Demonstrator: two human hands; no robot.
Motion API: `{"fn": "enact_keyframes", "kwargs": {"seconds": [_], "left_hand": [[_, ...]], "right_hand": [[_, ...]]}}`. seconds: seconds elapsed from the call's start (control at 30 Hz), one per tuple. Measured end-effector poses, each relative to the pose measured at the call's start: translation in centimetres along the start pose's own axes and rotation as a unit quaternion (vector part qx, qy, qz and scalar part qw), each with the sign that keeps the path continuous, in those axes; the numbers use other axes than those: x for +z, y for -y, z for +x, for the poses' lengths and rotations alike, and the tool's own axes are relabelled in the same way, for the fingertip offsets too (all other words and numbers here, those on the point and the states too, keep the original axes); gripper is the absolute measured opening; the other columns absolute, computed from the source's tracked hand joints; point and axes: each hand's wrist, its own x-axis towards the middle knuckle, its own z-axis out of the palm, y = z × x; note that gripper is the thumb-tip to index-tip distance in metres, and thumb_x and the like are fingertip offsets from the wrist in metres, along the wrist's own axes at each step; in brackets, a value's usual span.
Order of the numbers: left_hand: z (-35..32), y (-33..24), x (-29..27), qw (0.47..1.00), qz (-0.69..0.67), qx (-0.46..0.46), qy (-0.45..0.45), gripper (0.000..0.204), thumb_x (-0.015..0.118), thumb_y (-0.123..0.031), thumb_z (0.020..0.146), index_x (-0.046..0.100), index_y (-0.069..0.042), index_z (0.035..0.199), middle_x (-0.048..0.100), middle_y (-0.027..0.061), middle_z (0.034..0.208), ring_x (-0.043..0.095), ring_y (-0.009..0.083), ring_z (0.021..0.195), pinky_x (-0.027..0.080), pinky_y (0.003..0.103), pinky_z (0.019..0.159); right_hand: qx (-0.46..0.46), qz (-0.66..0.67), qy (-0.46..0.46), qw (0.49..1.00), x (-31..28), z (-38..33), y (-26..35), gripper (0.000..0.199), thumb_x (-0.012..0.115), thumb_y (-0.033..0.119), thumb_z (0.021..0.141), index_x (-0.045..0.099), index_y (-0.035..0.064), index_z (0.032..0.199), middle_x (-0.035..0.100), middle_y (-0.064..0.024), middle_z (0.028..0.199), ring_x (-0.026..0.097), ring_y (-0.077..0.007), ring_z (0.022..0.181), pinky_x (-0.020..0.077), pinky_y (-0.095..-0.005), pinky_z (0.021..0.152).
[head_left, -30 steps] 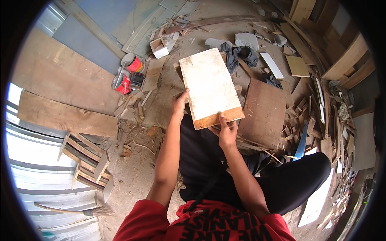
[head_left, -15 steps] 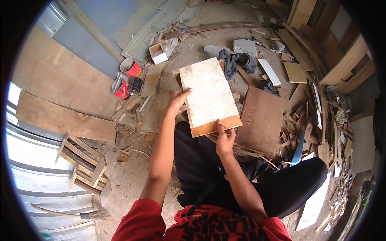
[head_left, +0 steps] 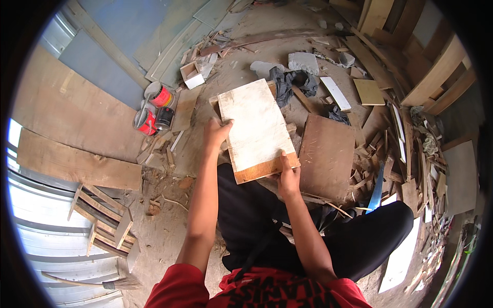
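A flat rectangular wooden board (head_left: 257,128), whitish on its face with a bare brown strip along its near end, is held up in front of me above my lap. My left hand (head_left: 217,132) grips its left edge, thumb lying on the face and fingers hidden behind. At the near right corner my right hand (head_left: 288,177) pinches the board, thumb on top and the other fingers beneath. The underside of the board cannot be seen. Just right of it, a larger brown wooden panel (head_left: 327,156) lies flat at my knee.
Red paint cans (head_left: 146,121) and a black can (head_left: 164,117) stand at the left beside leaning plywood. A black plastic bag (head_left: 292,84) lies beyond the board. Wood scraps (head_left: 370,172) pile up at right, near a blue saw-like blade (head_left: 376,190). A broom (head_left: 120,284) rests lower left.
The board has shifted slightly left and a little down in view, with both hands still on it. My right hand's fingers have slid further under the corner. The whole view has turned slightly.
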Motion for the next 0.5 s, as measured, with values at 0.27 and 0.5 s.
{"fn": "enact_keyframes", "kwargs": {"seconds": [0.27, 0.5], "left_hand": [[1.4, -12.8, 7.3, 0.891, 0.143, 0.376, -0.212, 0.068, 0.039, -0.047, 0.105, 0.034, 0.002, 0.151, 0.031, 0.0195, 0.16, 0.025, 0.0315, 0.151, 0.019, 0.055, 0.122], [3.5, -9.3, 12.8, 0.93, 0.232, 0.273, -0.087, 0.066, 0.028, -0.042, 0.106, 0.017, -0.006, 0.16, 0.015, 0.0084, 0.168, 0.012, 0.0226, 0.155, 0.003, 0.051, 0.125]], "right_hand": [[-0.006, 0.004, 0.012, 1.0, -0.9, 0.7, -0.9, 0.053, 0.068, 0.036, 0.097, 0.051, -0.0004, 0.131, 0.061, -0.0153, 0.12, 0.069, -0.0256, 0.097, 0.0635, -0.0375, 0.058], [0.011, 0.024, -0.003, 1.0, -1.8, 1.2, -2.7, 0.054, 0.068, 0.033, 0.097, 0.047, -0.0042, 0.13, 0.06, -0.0182, 0.121, 0.068, -0.0287, 0.102, 0.0655, -0.0409, 0.064]]}}
